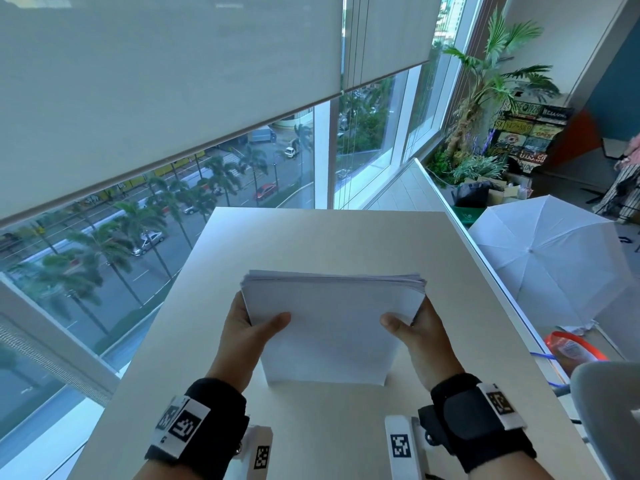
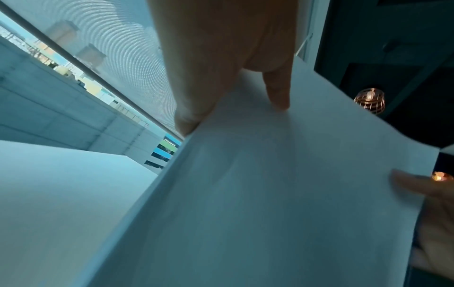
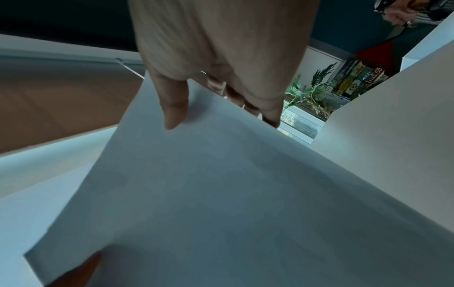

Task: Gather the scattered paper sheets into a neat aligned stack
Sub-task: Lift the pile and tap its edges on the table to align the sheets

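A thick stack of white paper sheets (image 1: 332, 327) stands upright on its lower edge on the beige table (image 1: 346, 237), tilted slightly toward me. My left hand (image 1: 249, 327) grips its left side, thumb on the front face and fingers behind. My right hand (image 1: 412, 327) grips the right side the same way. The top edges of the sheets are slightly uneven. In the left wrist view the paper stack (image 2: 270, 194) fills the frame under my thumb. In the right wrist view the paper stack (image 3: 233, 194) sits between thumb and fingers.
The table's right edge (image 1: 491, 271) borders a drop to the floor, where a white umbrella (image 1: 547, 258) lies open. Windows with a lowered blind (image 1: 173, 81) run along the left and far sides. Potted plants (image 1: 485, 98) stand at the far right.
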